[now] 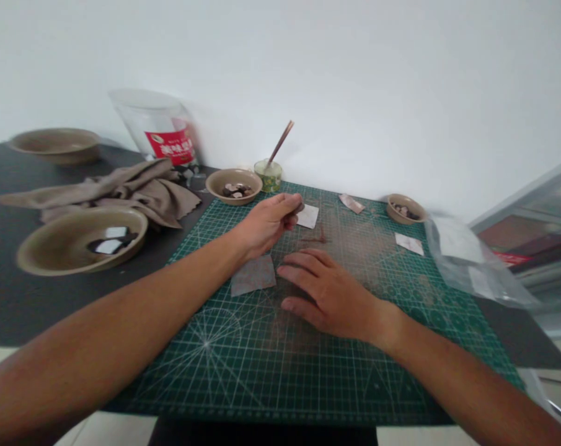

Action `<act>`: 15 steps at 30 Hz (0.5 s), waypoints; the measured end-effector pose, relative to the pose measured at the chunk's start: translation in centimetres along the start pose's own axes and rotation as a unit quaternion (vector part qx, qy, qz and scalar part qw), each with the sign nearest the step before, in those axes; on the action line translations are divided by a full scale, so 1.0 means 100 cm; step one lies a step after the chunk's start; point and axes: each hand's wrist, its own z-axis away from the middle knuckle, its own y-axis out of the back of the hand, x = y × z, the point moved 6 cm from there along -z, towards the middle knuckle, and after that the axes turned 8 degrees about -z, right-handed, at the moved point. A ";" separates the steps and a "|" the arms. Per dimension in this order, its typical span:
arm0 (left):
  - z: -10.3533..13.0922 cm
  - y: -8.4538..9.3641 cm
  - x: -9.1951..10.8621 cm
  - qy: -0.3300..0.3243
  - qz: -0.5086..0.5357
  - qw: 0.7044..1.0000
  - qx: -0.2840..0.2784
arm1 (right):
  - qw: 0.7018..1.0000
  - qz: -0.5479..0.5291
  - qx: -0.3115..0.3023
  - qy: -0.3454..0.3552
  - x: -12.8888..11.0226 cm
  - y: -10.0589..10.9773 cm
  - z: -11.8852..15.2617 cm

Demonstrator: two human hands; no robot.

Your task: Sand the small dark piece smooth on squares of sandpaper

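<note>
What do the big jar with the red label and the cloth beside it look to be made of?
Jar: probably clear, glossy plastic; the wall shows through it.
Cloth: matte woven fabric, perhaps microfibre, with soft folds and a zigzag-cut edge.

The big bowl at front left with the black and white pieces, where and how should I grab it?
Probably best by the bowl's left rim, from the front left, thumb inside, fingers under the flared wall. That rim is exposed; the pieces lie towards the right, and the brown cloth crowds the back.
</note>
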 end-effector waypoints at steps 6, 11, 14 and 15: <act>-0.013 0.026 -0.010 0.007 -0.006 0.999 0.048 | 0.994 0.092 -0.045 0.044 -0.011 -0.020 -0.035; -0.017 0.035 -0.013 0.005 0.005 0.998 0.069 | 0.986 0.116 -0.108 0.057 0.000 -0.026 -0.057; -0.018 0.036 -0.013 0.006 0.008 0.998 0.064 | 0.976 0.142 -0.143 0.080 -0.001 -0.027 -0.061; -0.018 0.037 -0.014 0.006 0.009 0.998 0.063 | 0.972 0.156 -0.150 0.089 -0.003 -0.027 -0.061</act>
